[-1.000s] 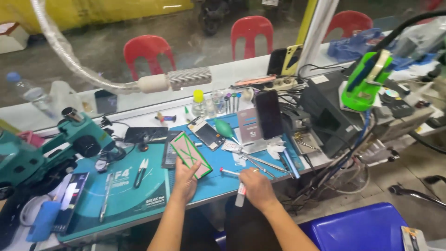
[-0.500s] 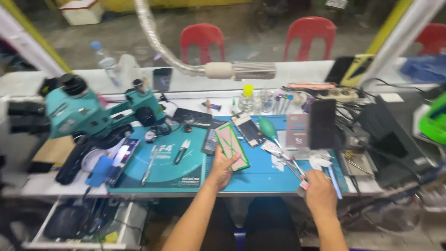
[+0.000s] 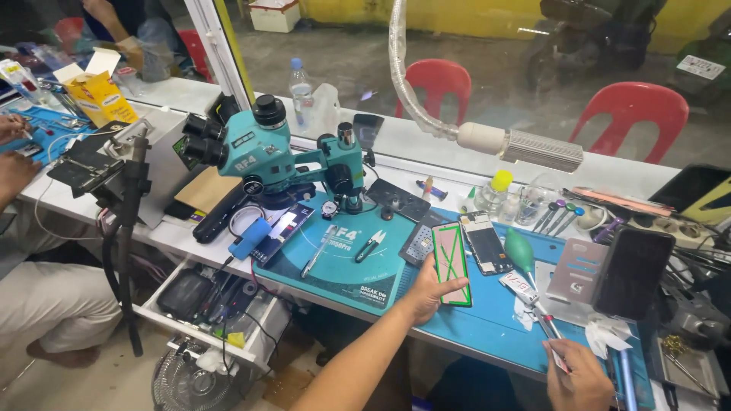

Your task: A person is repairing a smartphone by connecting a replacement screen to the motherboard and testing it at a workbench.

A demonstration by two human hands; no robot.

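My left hand point(image 3: 431, 293) rests on the blue mat point(image 3: 487, 329) and grips the lower edge of a phone screen panel point(image 3: 451, 262) with a green frame and a green cross on it. An opened phone body point(image 3: 487, 242) lies just right of the panel. My right hand point(image 3: 585, 374) sits at the mat's front edge, closed on a thin tool point(image 3: 550, 339) that points up toward a small white label strip point(image 3: 520, 288).
A teal stereo microscope point(image 3: 268, 151) stands left on a teal round work mat point(image 3: 344, 259) with tweezers and cutters. A green blower bulb point(image 3: 521, 251), bottles, a dark phone on a stand point(image 3: 630, 272), an open drawer point(image 3: 205, 303). Another person sits far left point(image 3: 30, 289).
The view has swung left, bringing the microscope and the neighbouring person into sight. My left hand stays on the green-framed panel and my right hand stays low at the mat's edge.
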